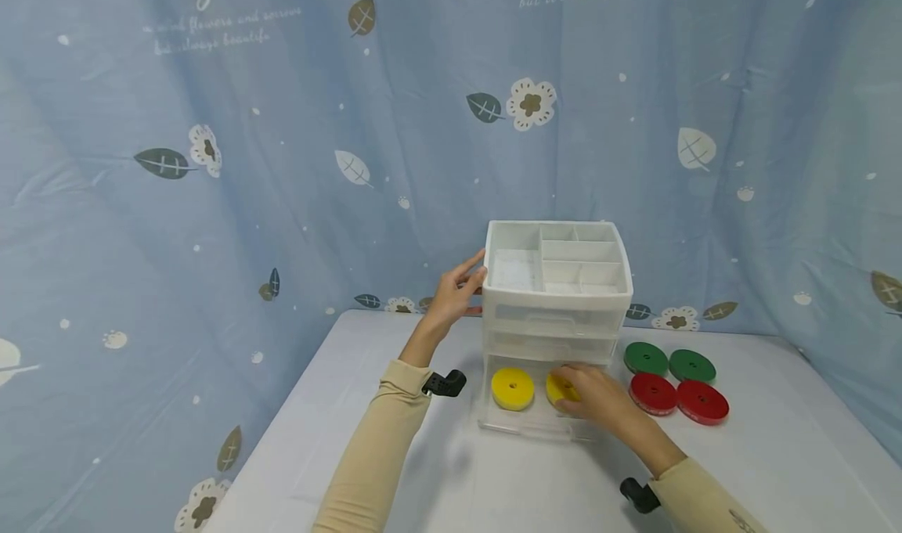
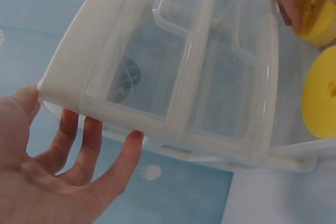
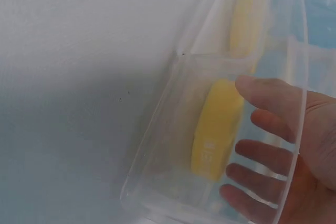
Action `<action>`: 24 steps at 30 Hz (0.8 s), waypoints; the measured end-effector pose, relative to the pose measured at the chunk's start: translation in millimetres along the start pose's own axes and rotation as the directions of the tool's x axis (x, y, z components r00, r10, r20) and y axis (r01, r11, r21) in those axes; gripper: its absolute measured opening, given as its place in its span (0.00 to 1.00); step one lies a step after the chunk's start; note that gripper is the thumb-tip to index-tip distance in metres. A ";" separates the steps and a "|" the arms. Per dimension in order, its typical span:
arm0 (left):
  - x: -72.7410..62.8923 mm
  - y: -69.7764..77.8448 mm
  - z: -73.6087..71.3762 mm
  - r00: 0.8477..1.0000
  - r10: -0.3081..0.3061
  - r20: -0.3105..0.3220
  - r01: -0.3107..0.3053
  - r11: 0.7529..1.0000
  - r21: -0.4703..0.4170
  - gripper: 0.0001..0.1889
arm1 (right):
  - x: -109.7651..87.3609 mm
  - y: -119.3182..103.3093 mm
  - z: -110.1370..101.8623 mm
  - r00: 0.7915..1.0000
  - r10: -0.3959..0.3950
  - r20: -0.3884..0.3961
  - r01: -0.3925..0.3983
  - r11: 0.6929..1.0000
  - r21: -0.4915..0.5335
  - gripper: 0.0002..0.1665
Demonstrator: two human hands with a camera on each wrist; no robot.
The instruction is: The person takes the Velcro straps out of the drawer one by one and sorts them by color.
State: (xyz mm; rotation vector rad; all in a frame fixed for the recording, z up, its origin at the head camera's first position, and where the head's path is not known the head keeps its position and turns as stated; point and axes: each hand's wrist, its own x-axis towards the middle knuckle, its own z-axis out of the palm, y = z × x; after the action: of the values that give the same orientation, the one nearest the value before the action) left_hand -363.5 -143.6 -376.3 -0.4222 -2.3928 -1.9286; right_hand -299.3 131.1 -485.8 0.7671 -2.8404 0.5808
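A white plastic drawer cabinet (image 1: 557, 298) stands on the table, its clear bottom drawer (image 1: 539, 427) pulled out. My left hand (image 1: 454, 294) rests against the cabinet's left side, thumb and fingers spread along its edge. Inside the drawer, my right hand (image 1: 592, 392) grips a thick yellow disc (image 1: 561, 392) with a small centre hole, thumb toward the front and fingers toward the back. This disc (image 2: 315, 11) looks tilted in the left wrist view. Another yellow disc (image 1: 512, 389) lies flat to its left. Through the clear drawer front (image 3: 168, 129), pale lettering shows on the held disc's rim.
Right of the cabinet, two green discs (image 1: 646, 358) lie behind two red discs (image 1: 702, 402) on the white table (image 1: 775, 455). The cabinet top has open compartments (image 1: 514, 271). A blue patterned curtain (image 1: 423, 126) hangs close behind.
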 end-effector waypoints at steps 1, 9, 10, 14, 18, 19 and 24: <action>0.0 0.1 0.1 1.000 0.001 0.000 -0.001 1.000 0.000 0.26 | 0.1 0.2 0.5 1.000 0.003 0.000 -0.003 1.000 -0.008 0.28; -0.3 1.0 0.0 1.000 -0.004 0.005 0.004 1.000 -0.001 0.25 | 2.7 0.5 2.7 1.000 0.005 0.013 -0.005 1.000 -0.026 0.29; -0.4 1.2 -0.1 1.000 -0.003 0.005 0.004 1.000 -0.001 0.25 | 3.1 0.3 2.8 1.000 0.009 0.017 -0.009 1.000 -0.027 0.29; -0.4 1.1 -0.3 1.000 0.001 0.006 -0.001 1.000 -0.002 0.25 | 4.6 -0.4 3.4 0.999 0.022 0.037 -0.021 0.999 -0.038 0.30; -1.0 0.8 -0.2 1.000 0.004 0.005 -0.004 1.000 -0.004 0.25 | 5.1 -0.5 4.0 0.998 0.028 0.055 -0.025 0.998 -0.049 0.30; -1.1 0.6 -0.2 1.000 0.003 0.004 -0.003 1.000 -0.004 0.25 | 5.0 -0.6 4.1 0.998 0.027 0.058 -0.024 0.998 -0.051 0.30; -1.4 0.0 0.2 1.000 -0.001 0.002 0.001 1.000 -0.002 0.25 | 4.3 -1.9 3.3 0.998 0.026 0.065 -0.023 0.999 -0.049 0.30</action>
State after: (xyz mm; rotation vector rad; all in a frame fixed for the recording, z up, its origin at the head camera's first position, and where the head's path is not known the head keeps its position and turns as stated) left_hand -362.1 -143.6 -376.7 -0.4230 -2.3925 -1.9321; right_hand -302.1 126.4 -487.2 0.7578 -2.9155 0.4975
